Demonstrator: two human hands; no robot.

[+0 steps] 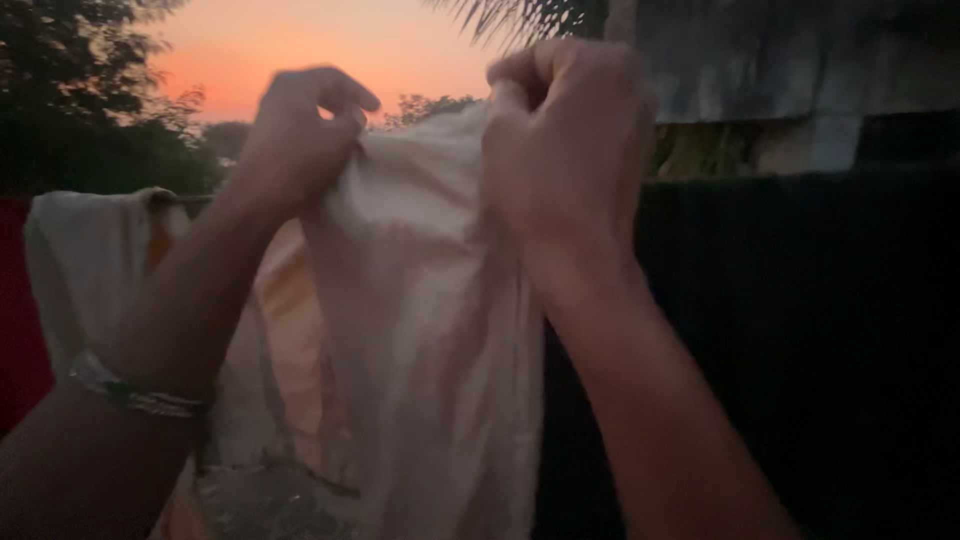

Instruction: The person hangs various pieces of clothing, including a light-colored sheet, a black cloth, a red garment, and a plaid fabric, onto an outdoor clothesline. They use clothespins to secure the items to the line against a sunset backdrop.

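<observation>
A pale cream cloth (420,330) hangs in front of me at chest height, falling in long folds. My left hand (300,135) grips its top edge on the left, fingers curled over the fabric; a bangle circles that wrist. My right hand (570,140) is clenched on the top edge at the right. Both arms reach up and forward. Whatever carries the cloth's top edge is hidden behind my hands.
Another pale cloth (85,260) hangs to the left, next to a red one (20,330). A large dark cloth (800,350) hangs on the right. Behind are dark trees (70,100), an orange dusk sky and a weathered wall (780,70).
</observation>
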